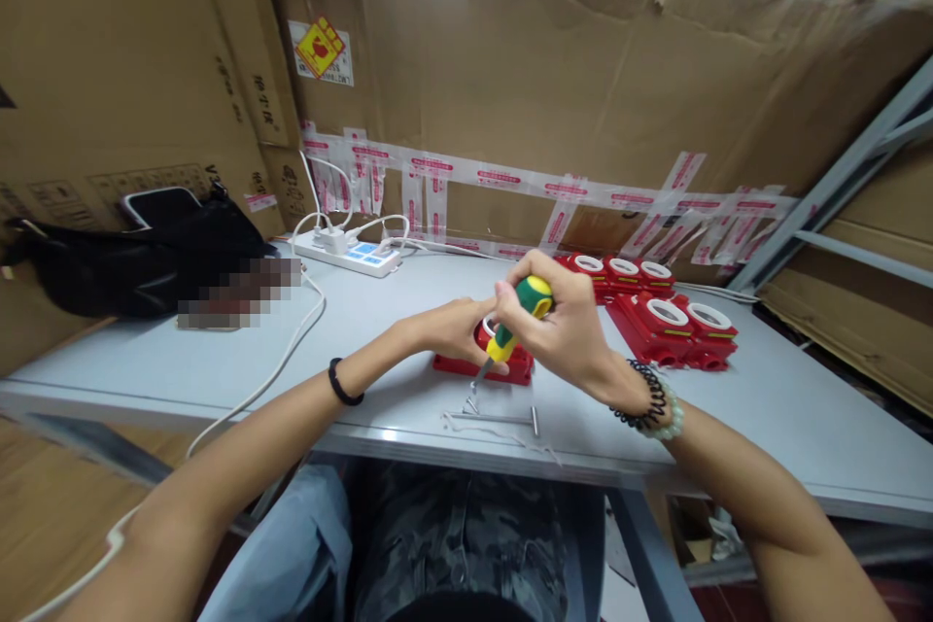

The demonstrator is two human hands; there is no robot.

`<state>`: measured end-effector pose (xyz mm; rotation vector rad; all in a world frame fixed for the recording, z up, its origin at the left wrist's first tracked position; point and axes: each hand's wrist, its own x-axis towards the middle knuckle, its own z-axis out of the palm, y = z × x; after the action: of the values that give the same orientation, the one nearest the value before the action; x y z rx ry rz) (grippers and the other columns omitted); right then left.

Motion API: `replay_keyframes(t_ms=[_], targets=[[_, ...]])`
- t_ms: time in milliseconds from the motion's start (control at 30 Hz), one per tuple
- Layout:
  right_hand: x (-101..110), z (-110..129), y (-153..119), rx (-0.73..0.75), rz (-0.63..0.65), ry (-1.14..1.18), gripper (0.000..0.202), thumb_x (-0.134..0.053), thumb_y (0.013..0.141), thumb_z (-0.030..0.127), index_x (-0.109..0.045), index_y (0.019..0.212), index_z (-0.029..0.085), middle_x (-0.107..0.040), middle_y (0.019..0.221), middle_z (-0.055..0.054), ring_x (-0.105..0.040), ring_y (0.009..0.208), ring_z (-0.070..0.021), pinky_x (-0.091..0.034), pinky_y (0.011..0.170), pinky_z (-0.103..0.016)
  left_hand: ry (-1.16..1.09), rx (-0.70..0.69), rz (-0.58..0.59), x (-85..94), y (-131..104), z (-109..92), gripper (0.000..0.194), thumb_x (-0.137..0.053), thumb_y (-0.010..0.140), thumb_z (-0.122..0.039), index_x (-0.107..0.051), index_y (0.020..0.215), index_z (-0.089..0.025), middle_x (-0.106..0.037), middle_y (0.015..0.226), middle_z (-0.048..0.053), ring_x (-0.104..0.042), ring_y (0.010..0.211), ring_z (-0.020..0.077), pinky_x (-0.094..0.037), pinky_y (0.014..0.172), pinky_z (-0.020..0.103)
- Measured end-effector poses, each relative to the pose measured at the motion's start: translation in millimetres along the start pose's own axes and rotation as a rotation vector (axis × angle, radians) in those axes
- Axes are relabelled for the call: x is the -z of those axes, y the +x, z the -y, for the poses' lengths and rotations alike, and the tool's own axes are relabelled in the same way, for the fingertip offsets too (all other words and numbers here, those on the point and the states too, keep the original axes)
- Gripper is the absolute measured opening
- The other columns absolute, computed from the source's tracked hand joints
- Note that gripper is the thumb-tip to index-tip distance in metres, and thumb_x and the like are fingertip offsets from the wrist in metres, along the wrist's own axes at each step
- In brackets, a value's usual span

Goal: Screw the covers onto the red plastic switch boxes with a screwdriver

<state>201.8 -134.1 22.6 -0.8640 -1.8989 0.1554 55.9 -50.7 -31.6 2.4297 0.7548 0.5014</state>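
- At far left, a tall cardboard box (131,49); its inside is out of view.
- Against it, a black bag (146,267) slumps on the table (802,418), with a phone (161,207) at its top; whether the phone sits in or on the bag, I cannot tell. A pixelated item (240,296) lies in front.
- Next, a white power strip (357,255) has plugs in it; a white cable (298,335) runs to the near edge.
- The left hand (458,328) grips the red housing (519,369) at the table's middle, its fingers bent around it, partly hidden.
- Small screws (470,405) and a T-shaped metal tool (502,419) lie just before the housing.
- The screwdriver (519,319) slants down toward the screws, blocking part of the housing; whether its tip touches one is unclear.
- The right hand (565,321) has its fingers closed tightly around the screwdriver's handle.
- Further right, more red housings (652,342) with white rings stand in two groups; their insides cannot be made out.
- At far right, a metal rack (838,180) closes off that side.
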Motion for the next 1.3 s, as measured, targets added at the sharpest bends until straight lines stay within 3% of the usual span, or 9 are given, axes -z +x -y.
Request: replay_keyframes(t_ms=[200,400,567,1300], targets=[[37.0,12.6,6.7,-0.041,-0.172,-0.055,0.016,-0.056,0.084,0.030,-0.050,0.072,0.022,-0.059,0.058,0.002,-0.059,0.049,-0.0127,-0.048,0.045,-0.025,0.167,0.048,0.073,2.0,-0.1,1.8,0.060,-0.071,0.062,-0.060,-0.048,0.102,-0.021,-0.061,0.076,0.000,-0.057,0.066,0.0194,-0.038,0.056,0.026],[56.2,-14.6,-0.5,-0.110,-0.295,-0.028,0.017,-0.059,0.083,0.032,-0.051,0.071,0.024,-0.059,0.055,0.002,-0.064,0.050,-0.0171,-0.051,0.043,-0.028,0.130,0.054,0.089,2.4,-1.8,-1.8,0.059,-0.070,0.062,-0.061,-0.047,0.100,-0.023,-0.063,0.083,0.001,-0.058,0.073,0.0201,-0.039,0.059,0.025],[57.9,-33.2,-3.2,-0.150,-0.342,-0.005,0.017,-0.061,0.082,0.031,-0.051,0.070,0.024,-0.061,0.053,0.003,-0.064,0.048,-0.0165,-0.053,0.043,-0.028,0.130,0.069,0.096,2.4,-1.4,-2.5,0.058,-0.071,0.062,-0.060,-0.047,0.099,-0.023,-0.063,0.083,0.001,-0.059,0.073,0.0197,-0.038,0.060,0.025],[52.9,-39.5,-10.1,-0.167,-0.382,0.050,0.019,-0.061,0.082,0.031,-0.051,0.071,0.021,-0.063,0.054,0.003,-0.065,0.048,-0.0156,-0.052,0.045,-0.025,0.130,0.055,0.084,2.5,-1.6,-1.8,0.058,-0.070,0.062,-0.061,-0.047,0.097,-0.023,-0.064,0.082,0.001,-0.058,0.072,0.0196,-0.038,0.059,0.025]])
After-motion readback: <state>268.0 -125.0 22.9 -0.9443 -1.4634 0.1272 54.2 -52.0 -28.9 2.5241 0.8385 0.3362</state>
